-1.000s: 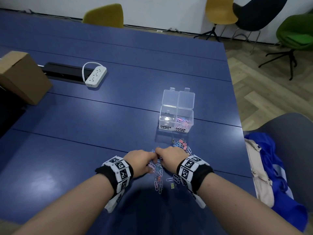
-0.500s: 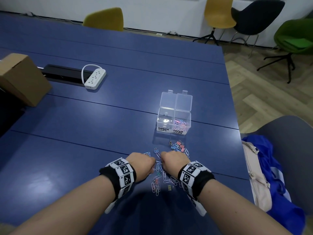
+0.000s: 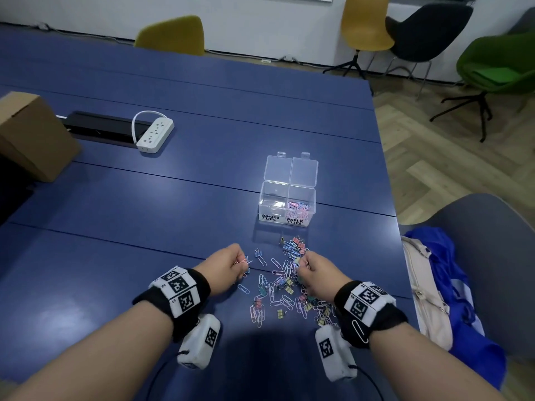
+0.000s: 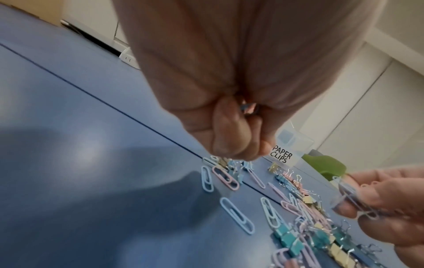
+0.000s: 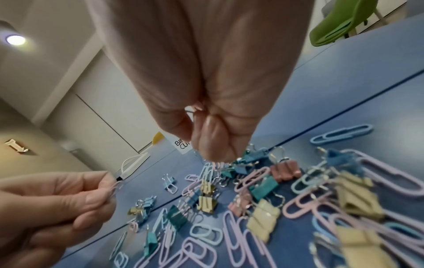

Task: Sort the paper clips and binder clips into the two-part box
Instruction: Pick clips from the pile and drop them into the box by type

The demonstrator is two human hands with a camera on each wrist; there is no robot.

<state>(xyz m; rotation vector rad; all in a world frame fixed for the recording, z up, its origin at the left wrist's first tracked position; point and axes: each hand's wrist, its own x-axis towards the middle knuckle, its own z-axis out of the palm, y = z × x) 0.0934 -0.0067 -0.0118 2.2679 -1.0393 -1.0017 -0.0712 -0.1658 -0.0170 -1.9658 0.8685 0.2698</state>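
Note:
A clear two-part box (image 3: 288, 204) stands open on the blue table; its right part, labelled PAPER CLIPS, holds pastel paper clips (image 3: 299, 206). A loose pile of paper clips and binder clips (image 3: 285, 287) lies between my hands, nearer than the box. My left hand (image 3: 241, 266) is curled at the pile's left edge and pinches paper clips (image 5: 114, 186). My right hand (image 3: 301, 266), over the pile's right side, pinches several purple paper clips (image 4: 353, 199). What else each fist holds is hidden.
A white power strip (image 3: 155, 134) and a black cable slot (image 3: 98, 125) lie at the far left beside a cardboard box (image 3: 31, 137). The table's right edge runs close by the pile, with a blue bag (image 3: 451, 285) on a grey chair beyond it.
My hands, together over the pile a second ago, have drawn apart, the left one to the left and the right one to the right, each with clips in its fingers.

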